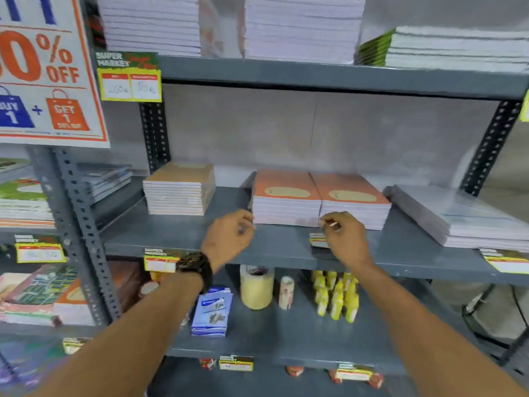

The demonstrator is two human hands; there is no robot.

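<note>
**Both hands at the front of the orange notebook stacks**

The left hand (229, 234) and the right hand (345, 236) are raised side by side in front of two orange notebook stacks, which stand pressed together on the grey shelf (177, 239). The left hand is at the lower front corner of the left orange stack (286, 196). Its fingers are curled in with nothing visible inside them, and blur hides whether the fingertips touch the page edges. It wears a dark watch (196, 266) at the wrist. The right hand is at the lower front edge of the right orange stack (352, 202), close to the seam between the two. Its thumb and forefinger are drawn together, with a small pale speck at the tips. I cannot tell whether it pinches anything.

Just below the orange stacks, on the shelf lip under the right hand, hangs a price tag (316, 240). To the left of the stacks, apart from them, sits a brown-covered stack (179, 190). To their right lies a plastic-wrapped grey stack (458, 219), tilted. On the shelf below the orange stacks stand a tape roll (256, 287) and yellow bottles (336, 296).
</note>
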